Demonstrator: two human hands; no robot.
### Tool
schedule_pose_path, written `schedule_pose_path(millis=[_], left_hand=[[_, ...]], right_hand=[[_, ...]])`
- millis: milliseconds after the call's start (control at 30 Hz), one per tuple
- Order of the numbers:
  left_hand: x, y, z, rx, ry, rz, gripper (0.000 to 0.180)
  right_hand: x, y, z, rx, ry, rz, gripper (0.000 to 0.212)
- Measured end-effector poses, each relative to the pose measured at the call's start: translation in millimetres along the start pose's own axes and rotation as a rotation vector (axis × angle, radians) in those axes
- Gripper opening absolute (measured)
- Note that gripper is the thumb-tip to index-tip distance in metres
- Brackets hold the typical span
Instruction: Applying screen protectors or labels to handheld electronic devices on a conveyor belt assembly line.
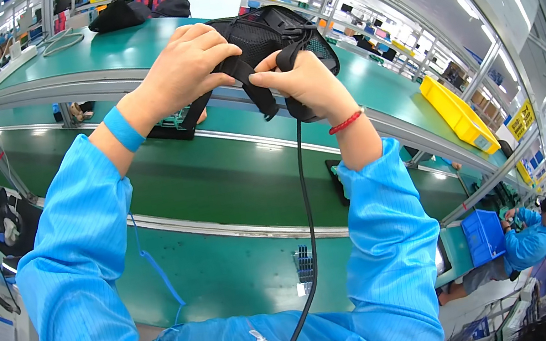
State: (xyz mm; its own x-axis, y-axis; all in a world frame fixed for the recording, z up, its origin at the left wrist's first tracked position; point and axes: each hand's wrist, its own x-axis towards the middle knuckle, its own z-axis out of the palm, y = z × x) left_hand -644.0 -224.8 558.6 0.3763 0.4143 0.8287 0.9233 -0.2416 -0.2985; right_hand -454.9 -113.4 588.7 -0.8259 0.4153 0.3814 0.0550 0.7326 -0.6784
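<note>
A black mesh bag-like item (pixel 268 32) with loose straps rests at the edge of the raised green shelf. My left hand (pixel 187 65) is closed, thumb and fingers pinching a black strap (pixel 249 82) that hangs from it. From the other side my right hand (pixel 308 85) grips black strap too, its thumb tip close to my left fingertips. More strap loops over my right fingers, and its lower end dangles loose. Exactly where each strap joins the mesh item is hidden by my hands.
A black cable (pixel 307 201) runs down between my arms. Below the shelf are black trays (pixel 169 131) and a dark green conveyor (pixel 234 195). Small dark parts (pixel 304 263) lie on the near bench. A yellow bin (pixel 455 112), a blue bin (pixel 483 236) and a co-worker (pixel 534 239) are to the right.
</note>
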Motion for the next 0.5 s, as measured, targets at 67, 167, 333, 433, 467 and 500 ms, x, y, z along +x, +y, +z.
schedule_pose_path(millis=[67, 167, 333, 433, 467, 500], left_hand=[[-0.6, 2.9, 2.8, 0.006, -0.011, -0.01, 0.042], [-1.9, 5.7, 6.8, 0.035, 0.034, -0.063, 0.045], [-20.6, 5.1, 11.8, -0.359, -0.021, -0.505, 0.041], [-25.6, -1.3, 10.1, -0.739, -0.131, -0.656, 0.041], [-23.9, -1.7, 6.6, -0.987, -0.239, -0.827, 0.041], [-22.3, -2.8, 2.9, -1.085, -0.239, -0.864, 0.037]], right_hand=[[0.7, -3.9, 6.1, -0.158, 0.073, -0.021, 0.022], [2.4, -4.7, 10.3, -0.214, 0.072, -0.008, 0.022], [0.6, -2.6, 3.6, -0.031, -0.005, 0.107, 0.018], [3.2, 8.3, -5.7, -0.002, -0.028, 0.133, 0.019], [3.9, 11.0, -8.2, 0.015, -0.05, 0.146, 0.019], [4.9, 11.1, -7.9, 0.067, -0.055, 0.169, 0.018]])
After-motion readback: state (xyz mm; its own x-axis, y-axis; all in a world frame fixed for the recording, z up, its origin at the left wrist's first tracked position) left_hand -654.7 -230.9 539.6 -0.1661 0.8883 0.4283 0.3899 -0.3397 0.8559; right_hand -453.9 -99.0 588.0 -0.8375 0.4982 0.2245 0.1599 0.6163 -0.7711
